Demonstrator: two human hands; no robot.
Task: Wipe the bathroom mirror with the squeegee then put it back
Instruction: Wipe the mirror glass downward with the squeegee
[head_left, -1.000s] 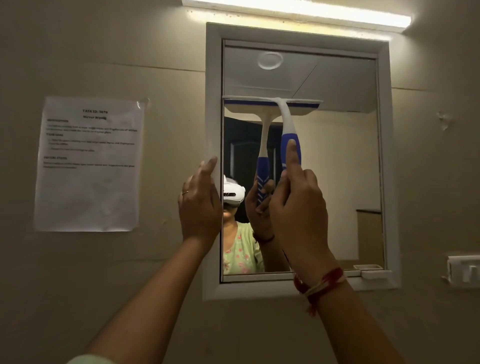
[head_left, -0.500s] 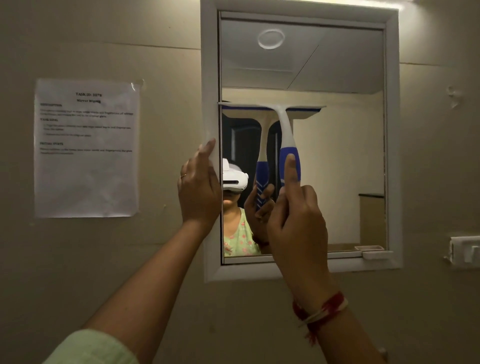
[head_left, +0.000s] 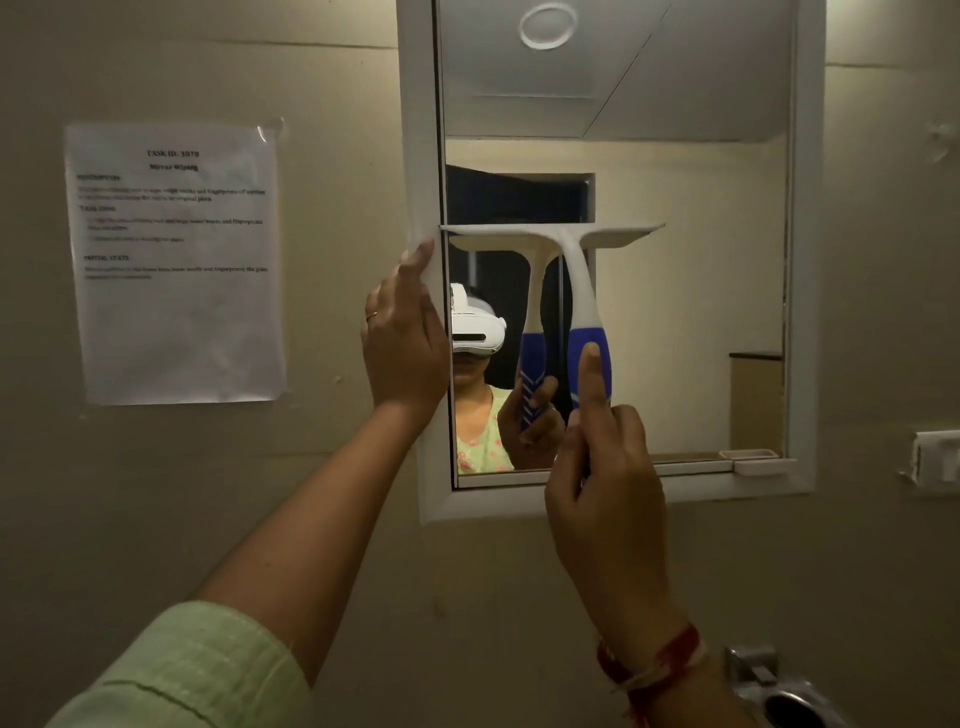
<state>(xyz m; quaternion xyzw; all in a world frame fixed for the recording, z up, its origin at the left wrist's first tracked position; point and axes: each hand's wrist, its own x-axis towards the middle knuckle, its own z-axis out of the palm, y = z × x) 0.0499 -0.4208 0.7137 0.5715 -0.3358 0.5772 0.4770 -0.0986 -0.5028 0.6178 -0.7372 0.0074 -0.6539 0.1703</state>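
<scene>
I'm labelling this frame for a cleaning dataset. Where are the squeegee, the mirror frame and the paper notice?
squeegee (head_left: 582, 291): head view, on its white neck below the blade.
mirror frame (head_left: 805, 260): head view, on the right white upright.
paper notice (head_left: 176, 322): head view, on its blank lower half.

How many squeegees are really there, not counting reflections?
1. The squeegee is held by the right hand, its blade across the mirror left of centre. The second one beside it is only its reflection.
</scene>
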